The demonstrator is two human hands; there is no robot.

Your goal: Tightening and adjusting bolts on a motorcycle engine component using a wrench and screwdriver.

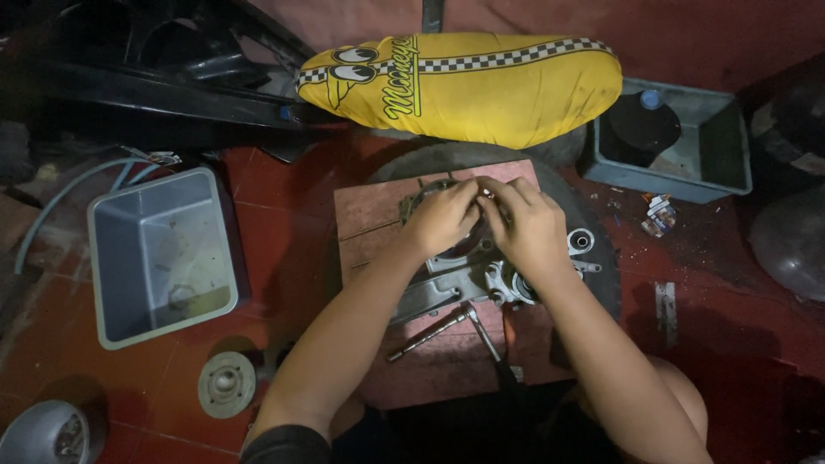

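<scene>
Sitting left, grey tub (120, 258) holds small ring (181, 296).

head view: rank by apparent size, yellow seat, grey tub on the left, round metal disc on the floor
1. yellow seat, largest.
2. grey tub, somewhat smaller.
3. round metal disc, far smallest.
All lie around the hands, so the order looks safe.

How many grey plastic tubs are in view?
2. One tub sits on the floor left of the hands; the other tub is at upper right, holding a dark round object. More may be hidden.
</scene>
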